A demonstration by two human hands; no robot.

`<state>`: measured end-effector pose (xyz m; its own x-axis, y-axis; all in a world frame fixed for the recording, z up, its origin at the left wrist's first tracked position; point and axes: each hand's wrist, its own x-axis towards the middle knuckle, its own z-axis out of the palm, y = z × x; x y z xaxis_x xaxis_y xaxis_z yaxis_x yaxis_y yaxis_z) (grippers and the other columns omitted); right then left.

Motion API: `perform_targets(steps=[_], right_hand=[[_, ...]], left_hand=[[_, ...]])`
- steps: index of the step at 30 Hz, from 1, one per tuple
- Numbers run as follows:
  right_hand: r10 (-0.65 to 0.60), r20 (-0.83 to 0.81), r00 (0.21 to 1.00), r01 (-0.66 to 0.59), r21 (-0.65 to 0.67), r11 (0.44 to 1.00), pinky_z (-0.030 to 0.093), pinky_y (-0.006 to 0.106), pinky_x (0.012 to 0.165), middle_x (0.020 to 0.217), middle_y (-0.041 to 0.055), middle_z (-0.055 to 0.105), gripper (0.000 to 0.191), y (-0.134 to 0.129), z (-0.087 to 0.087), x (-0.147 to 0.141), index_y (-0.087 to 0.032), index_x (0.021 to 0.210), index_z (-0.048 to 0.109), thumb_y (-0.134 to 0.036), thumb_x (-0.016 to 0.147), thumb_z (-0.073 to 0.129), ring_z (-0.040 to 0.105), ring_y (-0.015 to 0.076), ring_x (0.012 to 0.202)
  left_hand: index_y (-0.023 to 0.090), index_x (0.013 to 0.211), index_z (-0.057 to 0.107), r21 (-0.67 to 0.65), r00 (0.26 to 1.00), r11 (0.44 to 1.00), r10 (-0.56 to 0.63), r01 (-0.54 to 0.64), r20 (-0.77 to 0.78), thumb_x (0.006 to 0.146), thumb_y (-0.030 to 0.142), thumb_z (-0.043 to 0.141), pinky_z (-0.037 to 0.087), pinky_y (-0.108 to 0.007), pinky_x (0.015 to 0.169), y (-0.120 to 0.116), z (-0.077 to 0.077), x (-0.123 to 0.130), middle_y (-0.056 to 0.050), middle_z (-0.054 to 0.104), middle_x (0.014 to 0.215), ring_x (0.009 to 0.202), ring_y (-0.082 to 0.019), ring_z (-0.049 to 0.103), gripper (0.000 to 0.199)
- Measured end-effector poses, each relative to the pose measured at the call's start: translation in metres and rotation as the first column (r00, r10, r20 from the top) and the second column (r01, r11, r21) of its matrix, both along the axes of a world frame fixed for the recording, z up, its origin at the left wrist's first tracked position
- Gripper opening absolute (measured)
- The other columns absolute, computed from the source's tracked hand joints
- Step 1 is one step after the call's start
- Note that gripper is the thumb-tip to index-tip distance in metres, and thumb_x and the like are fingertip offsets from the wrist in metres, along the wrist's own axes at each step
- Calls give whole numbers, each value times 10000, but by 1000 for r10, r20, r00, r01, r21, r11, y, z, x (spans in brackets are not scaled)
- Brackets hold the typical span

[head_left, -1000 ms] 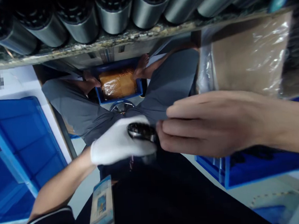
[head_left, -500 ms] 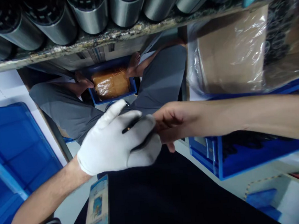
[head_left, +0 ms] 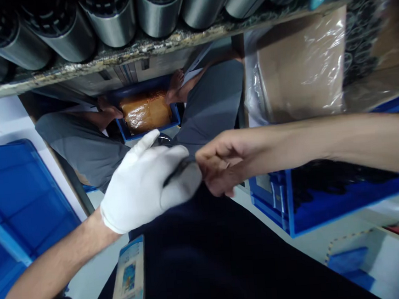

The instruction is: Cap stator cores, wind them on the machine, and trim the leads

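Note:
My left hand (head_left: 147, 183), in a white glove, is curled above my lap with its fingers bent. A dark piece (head_left: 177, 170) shows between the gloved fingers; most of it is hidden and its kind cannot be made out. Bare and pinched closed, my right hand (head_left: 221, 164) meets the gloved fingertips from the right. Whatever its fingers hold is covered by the fingers and blurred.
Several metal cylinders (head_left: 109, 20) with black tops line the bench edge (head_left: 156, 44) ahead. Blue crates stand left (head_left: 32, 181) and right (head_left: 329, 217), the right one holding black parts. Plastic-covered cardboard (head_left: 300, 68) lies at the right. An orange-brown package (head_left: 146, 112) sits below the bench.
Both hands have shifted slightly left. The left fingers have curled together more, and the right hand has turned a little at the gloved fingertips. The view has moved slightly.

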<state>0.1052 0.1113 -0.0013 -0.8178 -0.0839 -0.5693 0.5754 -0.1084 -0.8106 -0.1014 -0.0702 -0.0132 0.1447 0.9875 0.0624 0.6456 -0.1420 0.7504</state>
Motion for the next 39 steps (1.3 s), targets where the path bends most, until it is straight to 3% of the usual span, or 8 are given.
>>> perform_targets(steps=[3,11,15,19,24,30,35,39], right_hand=[[40,53,998,-29,-193,981,451,297,516,665,-49,583,530,-12,2,0,-252,755,561,-629,1066,764,577,127,583],[104,-373,922,116,524,844,490,383,726,873,-5,619,280,3,28,-3,-263,796,646,-303,1051,754,571,183,829],[-16,18,1000,17,-71,997,648,353,825,1234,57,769,359,12,13,8,-247,1066,757,-442,876,992,759,225,1036],[-4,183,983,114,-594,796,620,293,644,789,-43,631,412,-7,-7,16,-217,888,648,-545,1002,871,589,118,633],[13,-224,974,29,181,983,395,263,599,784,-38,562,310,-27,-2,17,-235,878,534,-308,1173,598,479,124,679],[197,-365,910,158,744,649,451,309,633,927,-3,706,153,-5,46,25,-221,1175,702,-372,1173,722,601,164,751],[-87,-374,924,370,927,-52,500,378,736,828,17,735,219,72,84,34,-252,990,810,-406,1141,777,654,195,725],[-274,-258,926,240,966,-98,525,458,834,891,89,784,136,136,68,28,-226,994,824,-355,1037,821,703,283,798]], left_hand=[[286,1033,794,-121,996,992,41,-31,79,941,268,743,575,-592,1283,4,3,3,0,837,944,876,-243,815,107],[237,1023,774,-453,949,890,182,-48,258,924,268,728,704,-381,822,-2,9,4,-29,843,909,772,-234,809,114],[247,1073,780,-45,997,998,33,-37,-74,965,276,733,507,-597,1341,4,14,0,-59,868,1142,1035,-277,837,121],[251,1024,745,106,989,991,-64,78,-134,1021,150,620,603,-513,1197,13,16,2,-3,850,951,783,-200,782,161],[227,1078,738,127,980,989,-54,79,-192,928,221,724,661,-509,1032,5,6,12,-58,865,985,876,-280,825,151],[271,1005,703,-367,971,906,236,-210,26,837,311,723,590,-298,634,-8,4,8,48,797,818,657,-186,765,174],[283,1065,718,-335,908,860,417,-386,25,869,351,739,648,-284,693,-8,4,4,46,849,873,692,-187,821,208],[288,1054,731,-272,914,885,404,-377,48,849,323,734,680,-286,721,-4,8,6,39,874,905,726,-196,853,208]])
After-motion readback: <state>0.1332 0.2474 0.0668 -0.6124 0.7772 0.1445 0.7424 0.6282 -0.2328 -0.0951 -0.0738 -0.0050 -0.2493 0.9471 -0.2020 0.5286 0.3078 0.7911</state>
